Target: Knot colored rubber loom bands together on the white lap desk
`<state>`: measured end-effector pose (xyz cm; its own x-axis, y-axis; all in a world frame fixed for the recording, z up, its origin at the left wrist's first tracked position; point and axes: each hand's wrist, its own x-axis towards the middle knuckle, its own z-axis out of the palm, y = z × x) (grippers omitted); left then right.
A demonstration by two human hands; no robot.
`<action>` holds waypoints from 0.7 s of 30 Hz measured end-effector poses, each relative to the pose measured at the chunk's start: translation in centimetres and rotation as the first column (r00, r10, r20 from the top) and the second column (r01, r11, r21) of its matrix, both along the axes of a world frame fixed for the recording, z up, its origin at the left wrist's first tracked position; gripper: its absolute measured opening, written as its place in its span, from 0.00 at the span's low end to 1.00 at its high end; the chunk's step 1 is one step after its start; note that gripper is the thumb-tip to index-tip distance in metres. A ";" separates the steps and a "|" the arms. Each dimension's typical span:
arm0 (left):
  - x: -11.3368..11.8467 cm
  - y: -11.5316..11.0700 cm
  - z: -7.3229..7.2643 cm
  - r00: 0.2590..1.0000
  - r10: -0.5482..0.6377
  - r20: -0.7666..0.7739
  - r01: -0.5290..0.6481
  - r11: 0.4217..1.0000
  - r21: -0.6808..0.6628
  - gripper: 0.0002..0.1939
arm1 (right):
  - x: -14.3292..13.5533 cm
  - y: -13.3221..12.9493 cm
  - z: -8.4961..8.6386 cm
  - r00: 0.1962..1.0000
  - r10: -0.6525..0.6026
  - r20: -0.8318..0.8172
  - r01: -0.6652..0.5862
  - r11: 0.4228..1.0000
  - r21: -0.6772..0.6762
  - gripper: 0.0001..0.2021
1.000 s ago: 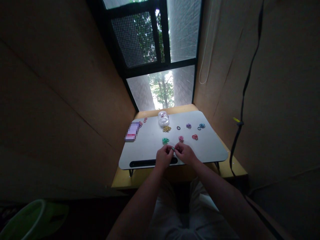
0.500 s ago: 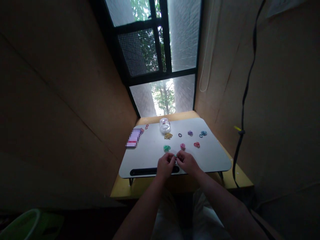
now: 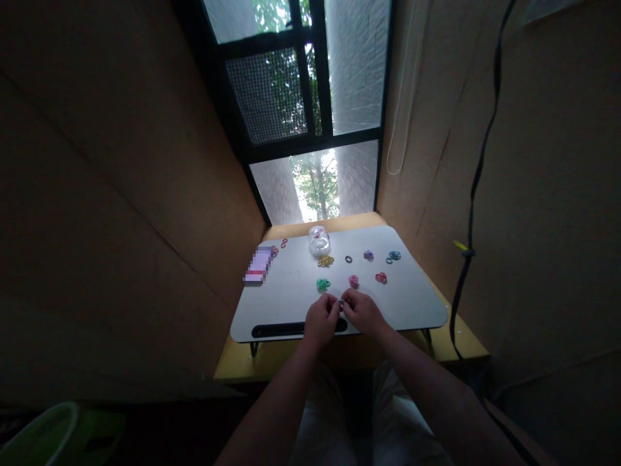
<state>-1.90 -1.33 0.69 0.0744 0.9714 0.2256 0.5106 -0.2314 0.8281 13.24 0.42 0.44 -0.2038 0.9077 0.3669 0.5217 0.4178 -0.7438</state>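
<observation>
While left hand (image 3: 321, 320) and right hand (image 3: 363, 312) pinch one small item (image 3: 341, 304) between fingertips | step: apparently two-handed manipulation | next: seems to need steady pinch

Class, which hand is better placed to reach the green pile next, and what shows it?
Left, probably: the left hand sits just below the green pile in the picture, while the right hand lies farther off. Both seem to hold a small item.

At the front of the white table (image 3: 281, 299), a tiny thing (image 3: 341, 305), maybe a band, is mostly hidden by fingers (image 3: 334, 305). Left of the table, a green tub (image 3: 103, 426) is cut off.
</observation>
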 end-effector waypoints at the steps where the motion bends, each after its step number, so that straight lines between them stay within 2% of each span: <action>1: 0.0 0.0 0.0 1.000 -0.003 0.001 0.003 1.000 -0.001 0.11 | 0.0 0.0 0.0 1.000 -0.002 0.001 0.002 1.000 0.001 0.04; 14: -0.5 0.2 0.1 0.995 -0.083 0.049 0.084 0.996 -0.012 0.11 | 0.0 -0.1 0.1 0.999 0.043 0.004 -0.043 0.999 0.004 0.06; 21: -0.5 0.0 0.4 0.994 -0.105 0.030 0.106 0.994 -0.025 0.11 | 0.0 -0.1 -0.1 1.000 0.024 -0.001 -0.024 1.000 0.010 0.06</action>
